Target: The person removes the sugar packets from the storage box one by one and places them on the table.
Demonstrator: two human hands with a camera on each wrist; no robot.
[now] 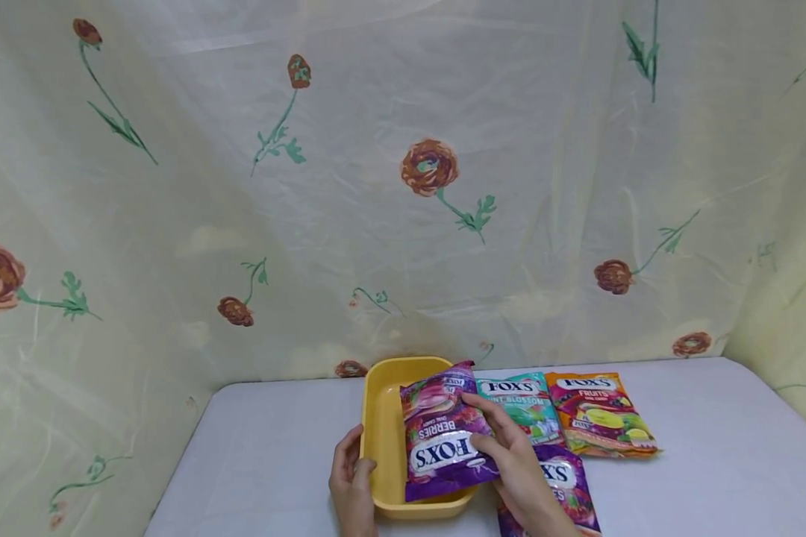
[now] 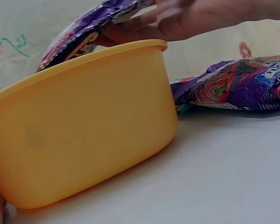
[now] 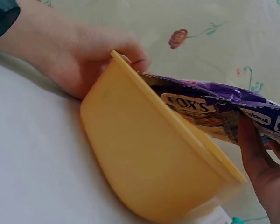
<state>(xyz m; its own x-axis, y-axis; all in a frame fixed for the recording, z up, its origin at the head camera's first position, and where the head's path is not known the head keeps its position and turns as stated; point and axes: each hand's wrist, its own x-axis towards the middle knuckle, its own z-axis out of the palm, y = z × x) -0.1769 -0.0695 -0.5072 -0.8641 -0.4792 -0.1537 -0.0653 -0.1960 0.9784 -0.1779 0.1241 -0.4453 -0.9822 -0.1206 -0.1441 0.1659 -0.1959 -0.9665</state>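
Observation:
A purple bag of Fox's berries candy (image 1: 436,414) is in my right hand (image 1: 520,466), gripped by its right side. It is tilted over the yellow plastic tub (image 1: 386,418), and its printing reads upside down in the head view. My left hand (image 1: 354,481) holds the tub's left wall, with the thumb over the rim. In the right wrist view, the lower end of the candy bag (image 3: 191,105) dips past the tub's rim (image 3: 177,123). The left wrist view has the tub's outer wall (image 2: 84,126) in front, hiding its inside.
Right of the tub lie a green Fox's bag (image 1: 520,410) and an orange fruits bag (image 1: 601,418). Another purple Fox's bag (image 1: 574,488) lies nearer, partly under my right forearm. A flowered curtain (image 1: 349,186) hangs behind the white table (image 1: 262,455).

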